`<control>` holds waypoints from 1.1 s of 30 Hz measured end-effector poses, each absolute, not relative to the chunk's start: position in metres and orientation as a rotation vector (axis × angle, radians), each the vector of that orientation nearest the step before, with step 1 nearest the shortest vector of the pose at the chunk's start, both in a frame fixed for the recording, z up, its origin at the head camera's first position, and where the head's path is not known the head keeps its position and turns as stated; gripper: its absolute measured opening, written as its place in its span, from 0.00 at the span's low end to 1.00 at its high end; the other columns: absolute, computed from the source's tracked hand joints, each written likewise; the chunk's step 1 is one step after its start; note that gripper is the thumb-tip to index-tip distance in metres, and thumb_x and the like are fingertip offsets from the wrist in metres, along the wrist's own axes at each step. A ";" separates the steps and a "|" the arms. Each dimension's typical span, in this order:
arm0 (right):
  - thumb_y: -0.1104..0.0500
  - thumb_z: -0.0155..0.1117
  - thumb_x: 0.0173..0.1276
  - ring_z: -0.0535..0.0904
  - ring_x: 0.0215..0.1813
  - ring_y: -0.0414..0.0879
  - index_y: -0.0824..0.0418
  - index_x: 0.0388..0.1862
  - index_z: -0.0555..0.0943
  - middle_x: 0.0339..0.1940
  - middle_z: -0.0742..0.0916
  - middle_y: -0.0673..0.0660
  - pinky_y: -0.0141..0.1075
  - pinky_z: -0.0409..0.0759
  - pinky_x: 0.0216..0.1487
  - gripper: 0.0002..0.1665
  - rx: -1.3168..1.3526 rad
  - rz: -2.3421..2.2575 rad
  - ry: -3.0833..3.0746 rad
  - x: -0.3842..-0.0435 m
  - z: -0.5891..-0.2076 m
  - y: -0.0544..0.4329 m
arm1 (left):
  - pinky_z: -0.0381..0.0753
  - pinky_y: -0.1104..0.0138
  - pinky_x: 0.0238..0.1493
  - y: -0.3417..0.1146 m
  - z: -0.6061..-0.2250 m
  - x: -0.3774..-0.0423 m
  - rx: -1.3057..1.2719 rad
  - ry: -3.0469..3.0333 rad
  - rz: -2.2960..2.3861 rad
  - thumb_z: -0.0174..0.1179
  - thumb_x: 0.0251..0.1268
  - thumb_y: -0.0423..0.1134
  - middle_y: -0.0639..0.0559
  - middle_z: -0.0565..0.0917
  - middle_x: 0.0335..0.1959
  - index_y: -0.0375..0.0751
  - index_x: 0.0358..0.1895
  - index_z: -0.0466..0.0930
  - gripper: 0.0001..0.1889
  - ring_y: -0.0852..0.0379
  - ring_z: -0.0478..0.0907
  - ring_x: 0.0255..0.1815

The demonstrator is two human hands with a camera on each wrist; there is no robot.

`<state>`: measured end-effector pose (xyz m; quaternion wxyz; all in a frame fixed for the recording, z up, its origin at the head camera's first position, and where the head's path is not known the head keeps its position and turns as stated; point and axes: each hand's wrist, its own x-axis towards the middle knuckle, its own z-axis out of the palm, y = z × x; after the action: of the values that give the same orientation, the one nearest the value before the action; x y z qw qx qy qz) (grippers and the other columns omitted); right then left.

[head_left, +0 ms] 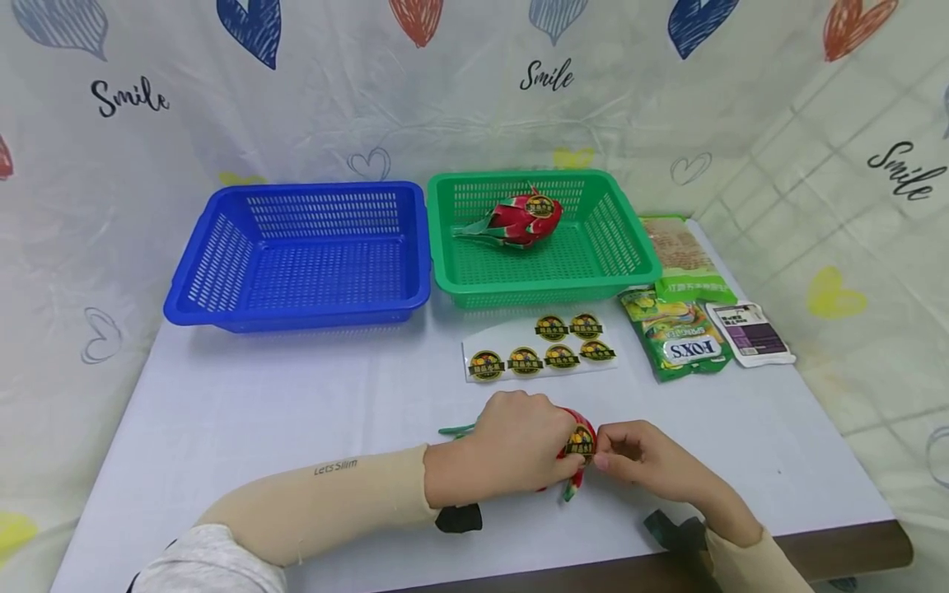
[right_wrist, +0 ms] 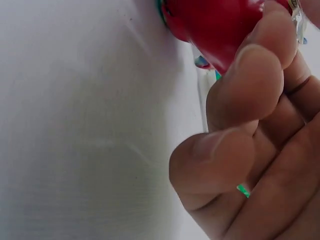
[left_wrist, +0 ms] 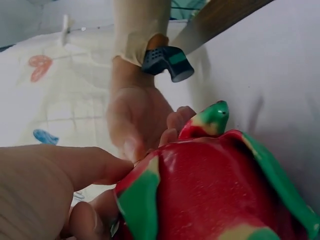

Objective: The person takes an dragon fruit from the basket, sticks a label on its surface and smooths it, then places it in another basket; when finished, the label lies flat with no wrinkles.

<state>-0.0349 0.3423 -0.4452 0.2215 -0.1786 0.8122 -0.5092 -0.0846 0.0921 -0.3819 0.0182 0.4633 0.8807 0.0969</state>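
A red dragon fruit (left_wrist: 200, 185) with green-tipped scales lies on the white table in front of me. My left hand (head_left: 522, 436) grips it from the left, hiding much of it in the head view. A round black-and-gold sticker (head_left: 580, 443) is on the fruit's right end, the left thumb touching its lower edge. From the right, my right hand (head_left: 656, 461) pinches the sticker's edge between thumb and forefinger, its other fingers curled close to the fruit's skin. Just behind lies a backing sheet (head_left: 504, 339) bearing several matching stickers.
A blue basket (head_left: 296, 323) stands back left beside a green basket (head_left: 549, 290), which holds another stickered dragon fruit (head_left: 519, 221). Right of the sheet lie a green FOX'S bag (head_left: 678, 338), a brown-and-green packet (head_left: 689, 255) and a white-and-purple packet (head_left: 750, 333).
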 end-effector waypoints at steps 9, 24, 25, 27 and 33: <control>0.65 0.56 0.80 0.71 0.22 0.46 0.62 0.30 0.78 0.22 0.76 0.64 0.36 0.73 0.22 0.14 -0.463 -1.439 2.157 -0.039 -0.449 0.344 | 0.56 0.75 0.07 0.087 -0.381 -0.089 1.479 2.633 0.454 0.64 0.68 0.49 0.66 0.58 0.06 0.57 0.12 0.62 0.26 0.70 0.58 0.08; 0.60 0.70 0.71 0.80 0.50 0.40 0.48 0.64 0.78 0.53 0.85 0.50 0.33 0.83 0.46 0.24 -0.341 -1.267 2.815 -0.021 -0.433 0.317 | 0.60 0.75 0.17 0.055 -0.359 -0.139 1.329 2.607 0.822 0.64 0.72 0.51 0.66 0.68 0.11 0.55 0.17 0.74 0.21 0.69 0.65 0.16; 0.58 0.72 0.69 0.80 0.54 0.41 0.46 0.69 0.76 0.58 0.85 0.50 0.35 0.84 0.50 0.30 -0.350 -1.243 2.844 -0.020 -0.433 0.313 | 0.63 0.75 0.18 0.051 -0.355 -0.149 1.278 2.626 0.856 0.64 0.72 0.50 0.65 0.71 0.12 0.55 0.18 0.77 0.20 0.69 0.67 0.16; 0.54 0.76 0.66 0.79 0.61 0.40 0.42 0.74 0.72 0.66 0.83 0.50 0.36 0.84 0.55 0.39 -0.352 -1.200 2.878 -0.017 -0.432 0.305 | 0.66 0.73 0.20 0.042 -0.349 -0.172 1.178 2.673 0.906 0.64 0.73 0.49 0.63 0.74 0.14 0.53 0.21 0.80 0.18 0.67 0.69 0.16; 0.40 0.81 0.59 0.76 0.67 0.37 0.41 0.73 0.74 0.68 0.81 0.44 0.40 0.87 0.58 0.44 -0.314 -1.129 2.921 -0.014 -0.431 0.279 | 0.76 0.65 0.32 0.010 -0.336 -0.245 0.780 2.700 1.025 0.61 0.74 0.48 0.54 0.86 0.28 0.48 0.34 0.86 0.12 0.58 0.76 0.24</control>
<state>-0.0143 0.2789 -0.4311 -0.0029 -0.0996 0.9281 -0.3588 -0.2447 0.0098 -0.3356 0.0748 0.2601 0.9000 0.3416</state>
